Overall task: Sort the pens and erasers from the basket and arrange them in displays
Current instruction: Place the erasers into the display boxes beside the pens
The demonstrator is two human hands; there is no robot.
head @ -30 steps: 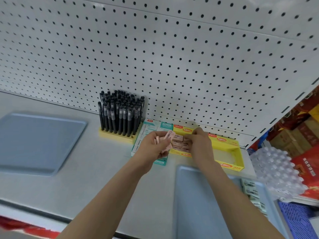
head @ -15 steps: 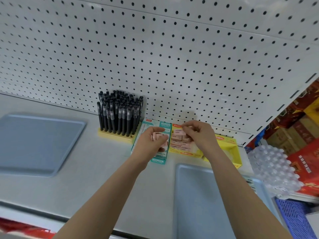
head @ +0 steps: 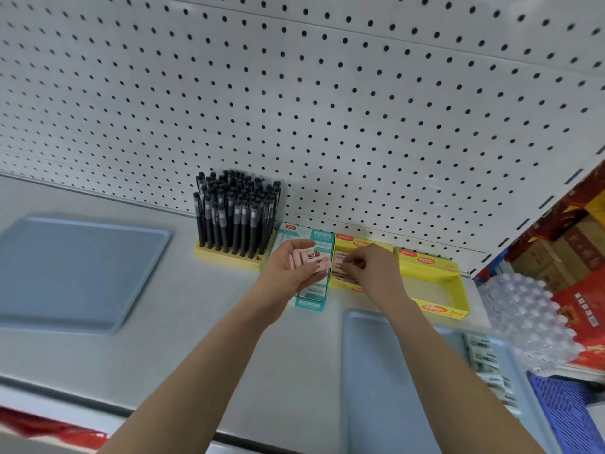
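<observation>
My left hand (head: 291, 268) holds a small stack of pink erasers (head: 312, 259) above a teal eraser display box (head: 311, 298). My right hand (head: 371, 267) reaches into the left yellow display box (head: 347, 244), fingertips pinched on a pink eraser (head: 340, 262) among those lying inside. A second yellow display box (head: 435, 283) stands to the right, its inside bare. Many black pens (head: 235, 214) stand upright in a yellow holder (head: 226, 257) to the left, against the pegboard.
A blue tray (head: 75, 267) lies at the left of the grey shelf. Another blue tray (head: 386, 371) sits near the front right, with white erasers (head: 484, 358) at its right side. A blue basket (head: 563, 411), wrapped bottles (head: 523, 316) and red cartons lie beyond the shelf's right end.
My right hand went from the box to my left hand's stack and has come back down into the left yellow box with an eraser. My left hand stayed near the teal box.
</observation>
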